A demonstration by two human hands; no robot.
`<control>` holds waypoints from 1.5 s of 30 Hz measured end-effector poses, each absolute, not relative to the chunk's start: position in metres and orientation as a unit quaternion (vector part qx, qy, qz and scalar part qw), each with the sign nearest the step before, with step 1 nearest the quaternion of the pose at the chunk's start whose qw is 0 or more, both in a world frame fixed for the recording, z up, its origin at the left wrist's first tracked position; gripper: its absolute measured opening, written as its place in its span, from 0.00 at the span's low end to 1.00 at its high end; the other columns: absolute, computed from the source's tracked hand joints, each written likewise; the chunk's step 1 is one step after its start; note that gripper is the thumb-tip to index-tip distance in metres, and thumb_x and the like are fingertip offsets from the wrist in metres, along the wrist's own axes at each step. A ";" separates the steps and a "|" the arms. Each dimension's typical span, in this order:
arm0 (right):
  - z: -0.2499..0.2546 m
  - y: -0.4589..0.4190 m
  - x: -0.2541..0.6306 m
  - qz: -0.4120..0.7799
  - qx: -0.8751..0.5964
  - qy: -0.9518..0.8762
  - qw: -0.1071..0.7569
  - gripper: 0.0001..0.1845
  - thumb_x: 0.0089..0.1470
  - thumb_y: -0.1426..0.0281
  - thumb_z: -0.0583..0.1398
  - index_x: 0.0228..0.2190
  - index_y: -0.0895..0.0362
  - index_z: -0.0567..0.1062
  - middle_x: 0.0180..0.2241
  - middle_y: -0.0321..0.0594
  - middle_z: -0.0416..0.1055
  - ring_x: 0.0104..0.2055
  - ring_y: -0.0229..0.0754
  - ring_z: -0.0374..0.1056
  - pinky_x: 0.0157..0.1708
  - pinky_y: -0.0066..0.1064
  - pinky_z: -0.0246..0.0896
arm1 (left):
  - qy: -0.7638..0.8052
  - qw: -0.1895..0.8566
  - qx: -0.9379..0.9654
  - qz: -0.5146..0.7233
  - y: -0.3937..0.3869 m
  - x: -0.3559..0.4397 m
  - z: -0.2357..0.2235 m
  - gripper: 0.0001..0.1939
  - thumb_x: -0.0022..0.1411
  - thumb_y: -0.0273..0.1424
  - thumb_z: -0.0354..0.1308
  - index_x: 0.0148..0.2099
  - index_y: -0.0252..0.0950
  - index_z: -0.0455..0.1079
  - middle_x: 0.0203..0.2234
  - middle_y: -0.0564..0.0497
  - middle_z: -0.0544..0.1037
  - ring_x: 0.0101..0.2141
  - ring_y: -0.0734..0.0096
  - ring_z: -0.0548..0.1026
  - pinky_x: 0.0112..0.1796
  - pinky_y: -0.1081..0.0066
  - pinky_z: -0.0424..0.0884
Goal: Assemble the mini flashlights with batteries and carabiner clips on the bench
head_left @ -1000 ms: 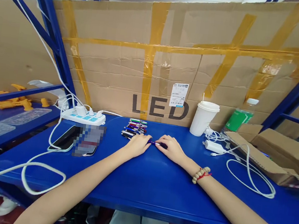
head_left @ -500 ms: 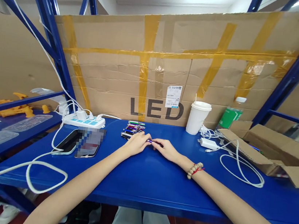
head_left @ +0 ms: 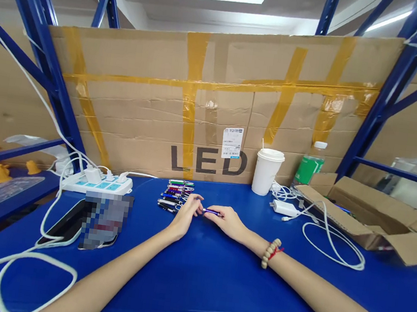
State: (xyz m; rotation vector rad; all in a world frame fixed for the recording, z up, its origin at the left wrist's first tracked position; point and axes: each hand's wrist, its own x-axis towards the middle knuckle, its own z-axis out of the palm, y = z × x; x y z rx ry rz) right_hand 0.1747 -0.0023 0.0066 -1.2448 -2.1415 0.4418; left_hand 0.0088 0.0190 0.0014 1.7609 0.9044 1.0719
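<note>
A small purple pen-shaped light (head_left: pixel 211 211) lies just above the blue table (head_left: pixel 199 283), pinched between my two hands. My left hand (head_left: pixel 186 212) grips its left end with the fingertips. My right hand (head_left: pixel 227 221), with a bead bracelet on the wrist, holds its right end. Just behind and left of my left hand lies a row of several similar small lights (head_left: pixel 173 194) in different colours.
A white lidded cup (head_left: pixel 267 172) and a green bottle (head_left: pixel 309 165) stand at the back against taped cardboard. A white charger with coiled cable (head_left: pixel 330 241) and an open cardboard box (head_left: pixel 369 218) are on the right. A power strip (head_left: pixel 97 184), phones (head_left: pixel 87 217) and white cables lie left.
The view has tilted up and shifted right. Both hands stay on the purple light and have lifted it slightly off the table, next to the row of lights.
</note>
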 end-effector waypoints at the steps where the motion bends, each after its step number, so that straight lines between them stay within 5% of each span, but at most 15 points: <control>1: 0.007 -0.003 0.174 0.168 -0.476 -0.811 0.295 0.21 0.56 0.55 0.49 0.35 0.54 0.76 0.31 0.35 0.75 0.30 0.38 0.67 0.29 0.27 0.55 | 0.345 0.484 0.670 0.446 0.021 0.009 0.002 0.15 0.62 0.40 0.40 0.40 0.35 0.60 0.28 0.51 0.68 0.31 0.71 0.70 0.36 0.69 0.66; 5: 0.005 -0.003 0.173 0.176 -0.489 -0.813 0.261 0.19 0.55 0.55 0.52 0.40 0.50 0.75 0.38 0.35 0.75 0.35 0.41 0.69 0.33 0.29 0.59 | 0.318 0.618 0.560 0.452 0.027 0.008 0.004 0.19 0.57 0.45 0.46 0.35 0.33 0.64 0.26 0.49 0.71 0.30 0.71 0.71 0.36 0.72 0.66; 12: -0.001 0.001 0.174 0.172 -0.490 -0.823 0.227 0.17 0.54 0.55 0.53 0.41 0.46 0.75 0.40 0.32 0.75 0.38 0.42 0.71 0.34 0.31 0.59 | 0.292 0.667 0.512 0.455 0.025 0.009 0.003 0.20 0.55 0.46 0.48 0.34 0.32 0.67 0.26 0.49 0.73 0.31 0.70 0.71 0.37 0.72 0.65; 45: -0.007 0.008 0.174 0.145 -0.484 -0.841 0.193 0.21 0.53 0.54 0.52 0.39 0.53 0.76 0.34 0.38 0.76 0.30 0.40 0.70 0.29 0.28 0.57 | 0.340 0.608 0.558 0.450 0.024 0.016 -0.008 0.17 0.59 0.37 0.42 0.30 0.32 0.68 0.25 0.49 0.70 0.27 0.71 0.68 0.34 0.71 0.64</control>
